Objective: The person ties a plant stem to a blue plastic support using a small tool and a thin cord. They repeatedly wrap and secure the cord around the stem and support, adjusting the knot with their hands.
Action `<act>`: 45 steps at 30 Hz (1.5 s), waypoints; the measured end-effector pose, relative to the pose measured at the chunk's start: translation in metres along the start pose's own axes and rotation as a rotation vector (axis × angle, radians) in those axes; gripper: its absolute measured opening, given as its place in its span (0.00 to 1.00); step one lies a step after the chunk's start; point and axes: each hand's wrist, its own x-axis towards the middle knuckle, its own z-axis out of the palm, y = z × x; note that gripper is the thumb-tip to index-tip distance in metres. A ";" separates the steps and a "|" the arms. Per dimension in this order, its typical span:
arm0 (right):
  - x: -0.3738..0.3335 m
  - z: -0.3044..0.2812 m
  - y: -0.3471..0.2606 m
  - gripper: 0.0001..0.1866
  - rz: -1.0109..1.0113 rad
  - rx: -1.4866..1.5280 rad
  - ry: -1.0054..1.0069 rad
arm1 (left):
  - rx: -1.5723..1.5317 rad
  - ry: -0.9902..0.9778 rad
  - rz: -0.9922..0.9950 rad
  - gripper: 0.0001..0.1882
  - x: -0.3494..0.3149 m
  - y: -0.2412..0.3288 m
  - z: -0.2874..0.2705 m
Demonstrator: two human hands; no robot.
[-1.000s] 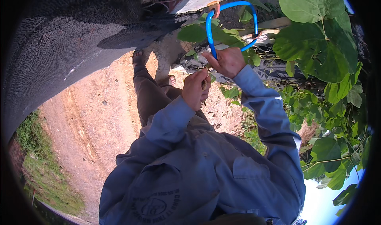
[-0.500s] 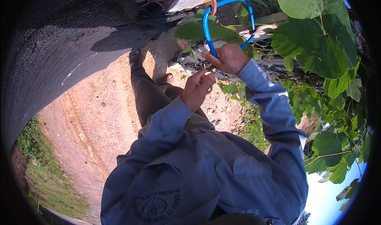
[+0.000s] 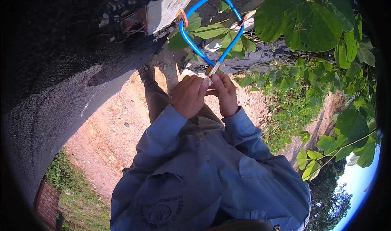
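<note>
A blue cable lock [image 3: 194, 48] makes a closed loop ahead of me. Its cable runs through a reddish metal ring [image 3: 184, 19] on the left and a second reddish ring [image 3: 243, 20] on the right. Both cable ends meet at the brass-coloured lock body [image 3: 211, 70], which hangs toward me. At its lower end my left hand [image 3: 188, 94] is closed, thumb and fingers pinching. Close against it, my right hand [image 3: 226, 93] pinches the same end. A small pale metal piece [image 3: 209, 81] shows between the fingertips; its kind is too small to tell.
Dark mesh netting [image 3: 53, 104] hangs along the left. A pale post [image 3: 167, 11] carries the left ring. Broad-leaved vines [image 3: 301, 21] crowd the right. Below lies sunlit bare ground [image 3: 110, 133], with grass [image 3: 81, 198] at the lower left.
My right hand has moved down from the cable to the lock's lower end, beside my left hand. The brass body has come into plain sight, and the loop hangs in a pointed shape.
</note>
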 end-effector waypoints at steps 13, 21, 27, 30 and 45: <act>-0.007 0.059 0.045 0.15 -0.179 0.449 0.232 | -1.276 -0.600 -0.602 0.43 0.105 -0.006 0.000; -0.025 0.069 0.025 0.18 -0.150 0.247 0.465 | -1.423 -0.626 -0.716 0.23 0.107 -0.010 0.019; -0.015 0.066 0.044 0.13 -0.314 0.046 0.509 | -1.331 -0.659 -0.724 0.17 0.109 -0.009 0.014; -0.025 0.066 0.020 0.09 -0.289 -0.146 0.493 | -1.298 -0.623 -0.679 0.16 0.108 -0.011 0.012; -0.017 0.083 0.025 0.10 -0.294 -0.125 0.728 | -1.251 -0.573 -0.644 0.13 0.104 -0.007 0.014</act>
